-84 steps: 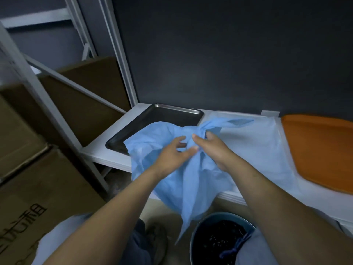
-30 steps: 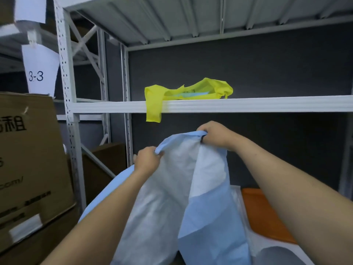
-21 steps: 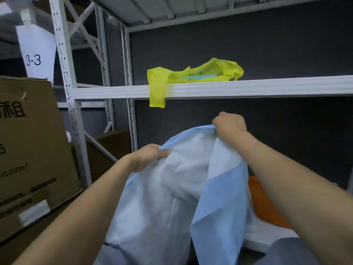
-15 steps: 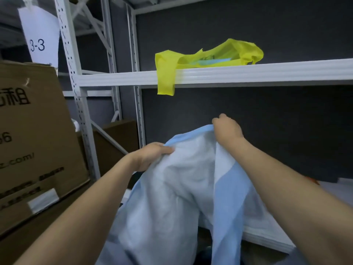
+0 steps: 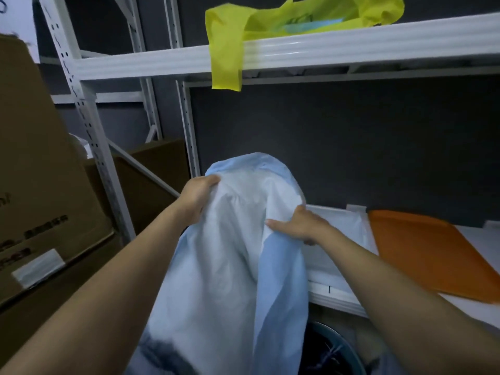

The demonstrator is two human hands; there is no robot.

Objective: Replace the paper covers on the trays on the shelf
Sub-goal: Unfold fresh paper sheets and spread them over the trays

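— What should the person do with the blue paper cover (image 5: 238, 253) to get this bit right?

— It looks like they are opening it out. A good way is to find two corners and pull them apart softly, so the sheet goes flat before it is laid down. Paper tears, so no hard tugs. The low end hangs near the dark bin (image 5: 334, 353) under the grips, and it would be best lifted away from that.

— How does the left hand (image 5: 198, 201) hold it?

— Its grip is closed tight. The fingers curl over the top edge with a bunch of paper inside.

— And the right hand (image 5: 300, 224)?

— Its grip is closed too, but softer. The thumb lies flat on the front. The other fingers go behind and cannot be seen, so the sheet looks pinched. It sits a bit lower than the left grip.

— Where is the cover, then?

— Up in the air. It puffs up above both grips and hangs down below them. The lower shelf (image 5: 338, 290) is just right of the right grip, and the orange tray (image 5: 433, 253) lies on it, further right. A yellow cover (image 5: 297, 20) sits high above both grips.
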